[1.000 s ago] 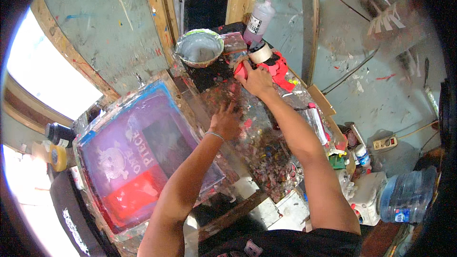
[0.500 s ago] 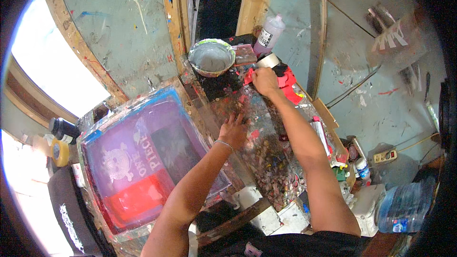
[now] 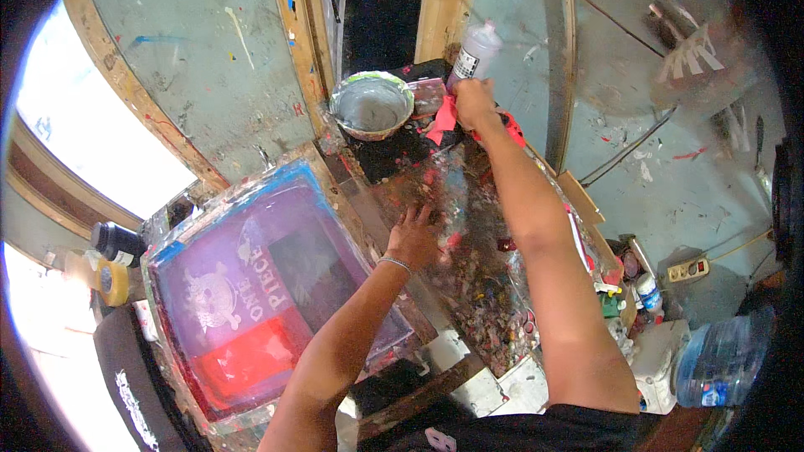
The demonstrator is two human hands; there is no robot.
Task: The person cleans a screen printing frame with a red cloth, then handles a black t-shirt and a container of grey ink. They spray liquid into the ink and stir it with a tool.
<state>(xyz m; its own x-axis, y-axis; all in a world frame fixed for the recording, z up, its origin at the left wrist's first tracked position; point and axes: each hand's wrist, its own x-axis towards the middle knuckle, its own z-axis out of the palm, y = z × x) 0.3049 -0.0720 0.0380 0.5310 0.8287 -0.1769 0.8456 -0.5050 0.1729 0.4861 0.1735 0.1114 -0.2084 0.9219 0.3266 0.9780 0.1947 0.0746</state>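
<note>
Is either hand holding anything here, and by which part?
The right hand holds a red cloth by its upper end; the left hand holds nothing that shows.

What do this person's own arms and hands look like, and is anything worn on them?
The left hand and right hand are both ungloved. A thin, pale bracelet circles the left wrist. The black top has a short right sleeve; the left sleeve is out of view.
</note>
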